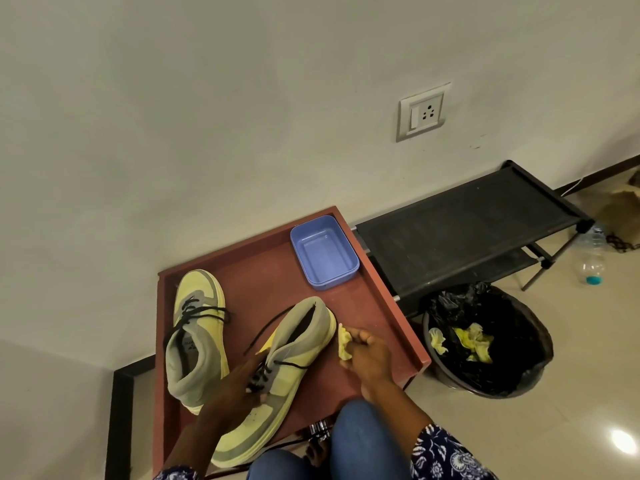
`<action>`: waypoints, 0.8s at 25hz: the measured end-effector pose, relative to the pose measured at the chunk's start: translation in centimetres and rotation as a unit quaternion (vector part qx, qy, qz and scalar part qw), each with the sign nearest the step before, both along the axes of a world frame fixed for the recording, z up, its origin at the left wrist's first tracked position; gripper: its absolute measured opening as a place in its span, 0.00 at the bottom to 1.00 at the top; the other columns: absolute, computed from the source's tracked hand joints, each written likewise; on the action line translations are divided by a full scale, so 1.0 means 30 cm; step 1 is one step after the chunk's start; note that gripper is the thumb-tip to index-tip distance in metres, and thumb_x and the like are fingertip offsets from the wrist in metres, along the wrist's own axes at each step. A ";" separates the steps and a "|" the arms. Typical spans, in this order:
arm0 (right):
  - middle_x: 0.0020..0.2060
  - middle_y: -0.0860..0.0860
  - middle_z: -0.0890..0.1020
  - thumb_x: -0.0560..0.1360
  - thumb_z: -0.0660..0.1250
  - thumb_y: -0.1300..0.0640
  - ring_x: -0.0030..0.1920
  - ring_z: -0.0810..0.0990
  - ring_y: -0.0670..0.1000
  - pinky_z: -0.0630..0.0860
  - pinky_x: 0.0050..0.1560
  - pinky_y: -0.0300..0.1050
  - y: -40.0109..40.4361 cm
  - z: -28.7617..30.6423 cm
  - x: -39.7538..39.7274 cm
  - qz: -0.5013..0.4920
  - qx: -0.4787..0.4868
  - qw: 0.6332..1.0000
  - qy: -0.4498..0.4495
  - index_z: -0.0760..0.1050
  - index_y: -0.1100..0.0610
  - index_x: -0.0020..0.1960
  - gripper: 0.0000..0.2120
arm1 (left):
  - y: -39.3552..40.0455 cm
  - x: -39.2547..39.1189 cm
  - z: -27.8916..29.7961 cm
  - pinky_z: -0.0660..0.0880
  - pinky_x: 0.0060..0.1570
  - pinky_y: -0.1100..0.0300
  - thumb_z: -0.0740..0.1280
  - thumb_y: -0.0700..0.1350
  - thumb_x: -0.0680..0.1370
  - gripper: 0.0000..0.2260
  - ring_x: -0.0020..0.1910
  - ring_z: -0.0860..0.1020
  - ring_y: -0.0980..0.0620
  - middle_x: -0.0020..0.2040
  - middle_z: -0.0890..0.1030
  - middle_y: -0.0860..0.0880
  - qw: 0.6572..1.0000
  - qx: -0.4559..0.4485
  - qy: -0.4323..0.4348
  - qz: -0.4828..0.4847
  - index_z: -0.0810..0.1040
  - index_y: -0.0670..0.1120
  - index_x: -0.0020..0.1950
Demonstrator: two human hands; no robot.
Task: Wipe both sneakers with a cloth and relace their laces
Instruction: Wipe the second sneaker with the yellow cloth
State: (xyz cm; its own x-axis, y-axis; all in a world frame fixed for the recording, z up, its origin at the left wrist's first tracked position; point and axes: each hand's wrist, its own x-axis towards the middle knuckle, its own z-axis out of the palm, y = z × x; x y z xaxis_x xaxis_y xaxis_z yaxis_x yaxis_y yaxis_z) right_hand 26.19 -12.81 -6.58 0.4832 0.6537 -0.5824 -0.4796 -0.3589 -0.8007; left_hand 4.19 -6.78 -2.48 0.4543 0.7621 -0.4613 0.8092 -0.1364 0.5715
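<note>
Two yellow-and-grey sneakers with black laces lie on a red-brown tray table (pixel 388 299). The left sneaker (pixel 197 337) stands apart with its toe toward the wall. The right sneaker (pixel 280 375) lies diagonally, its toe toward me and its heel toward the wall. My left hand (pixel 235 386) grips it over the laced middle. Beside its heel, my right hand (pixel 367 355) holds a crumpled yellow cloth (pixel 344 342), which touches the sole edge there.
A blue plastic tub (pixel 323 252) sits at the tray's far right corner. To the right are a black shoe rack (pixel 467 230), a bin (pixel 485 341) lined in black with used yellow cloths, and a water bottle (pixel 593 258) on the floor. The wall is close behind.
</note>
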 end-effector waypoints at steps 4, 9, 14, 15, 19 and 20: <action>0.43 0.52 0.83 0.73 0.62 0.71 0.44 0.80 0.50 0.78 0.42 0.45 -0.020 0.000 0.042 -0.018 0.007 1.000 -0.014 0.81 0.55 0.49 0.15 | -0.012 -0.005 0.012 0.74 0.41 0.72 0.68 0.35 0.72 0.38 0.47 0.75 0.59 0.54 0.76 0.53 1.000 0.007 0.006 -0.010 0.58 0.75 0.62; 0.45 0.53 0.83 0.72 0.65 0.71 0.48 0.80 0.52 0.79 0.53 0.50 -0.031 0.007 0.059 -0.022 0.016 0.999 -0.032 0.81 0.59 0.51 0.13 | -0.026 0.012 0.020 0.73 0.41 0.72 0.67 0.33 0.73 0.41 0.45 0.74 0.58 0.52 0.75 0.55 0.999 -0.004 0.006 -0.032 0.58 0.82 0.57; 0.48 0.51 0.82 0.74 0.64 0.69 0.48 0.79 0.50 0.77 0.50 0.41 -0.048 0.022 0.069 -0.046 0.015 0.996 -0.072 0.79 0.62 0.55 0.12 | -0.026 0.072 0.013 0.71 0.45 0.72 0.65 0.35 0.74 0.30 0.53 0.75 0.50 0.55 0.73 0.52 1.000 0.008 0.015 -0.026 0.58 0.64 0.64; 0.45 0.51 0.82 0.74 0.64 0.66 0.46 0.78 0.49 0.75 0.47 0.42 -0.049 0.026 0.071 -0.046 0.010 0.996 -0.076 0.81 0.60 0.51 0.09 | -0.034 0.099 0.017 0.72 0.50 0.69 0.65 0.37 0.74 0.27 0.57 0.76 0.47 0.56 0.74 0.51 0.999 0.024 -0.028 0.010 0.61 0.63 0.63; 0.30 0.51 0.76 0.75 0.66 0.58 0.34 0.71 0.49 0.69 0.36 0.43 -0.044 0.033 0.062 -0.041 0.017 0.996 -0.077 0.78 0.57 0.34 0.11 | -0.094 0.296 0.049 0.70 0.60 0.56 0.61 0.50 0.69 0.18 0.64 0.72 0.47 0.62 0.75 0.50 0.968 0.181 -0.138 0.105 0.75 0.51 0.58; 0.32 0.51 0.78 0.75 0.66 0.57 0.35 0.74 0.49 0.71 0.37 0.40 -0.043 0.036 0.059 -0.030 0.015 0.996 -0.080 0.80 0.57 0.38 0.08 | -0.105 0.353 0.055 0.67 0.61 0.54 0.61 0.54 0.71 0.18 0.66 0.70 0.46 0.64 0.74 0.49 0.968 0.205 -0.108 0.096 0.76 0.49 0.57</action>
